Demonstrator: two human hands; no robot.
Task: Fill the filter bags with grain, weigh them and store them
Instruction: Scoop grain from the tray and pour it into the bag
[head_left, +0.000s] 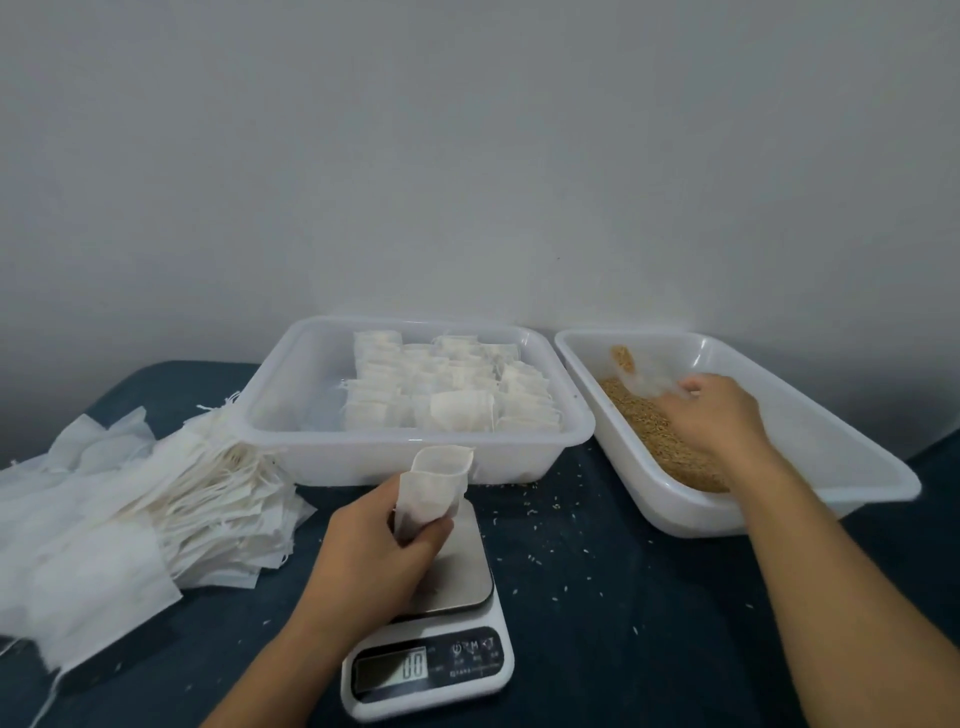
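Note:
My left hand (379, 535) grips an empty white filter bag (434, 483) upright, its mouth open, just above the kitchen scale (441, 613). The scale's display reads 0.0. My right hand (719, 410) is down in the right white tub (779, 499), on the brown grain (649, 426), holding a clear plastic scoop (639, 374) with some grain in it; the scoop is blurred. The middle clear tub (291, 441) holds several filled filter bags (447, 400).
A big pile of empty filter bags (119, 514) with drawstrings lies on the left of the dark blue table (597, 649). Loose grains are scattered on the table between the scale and the tubs. A grey wall stands close behind the tubs.

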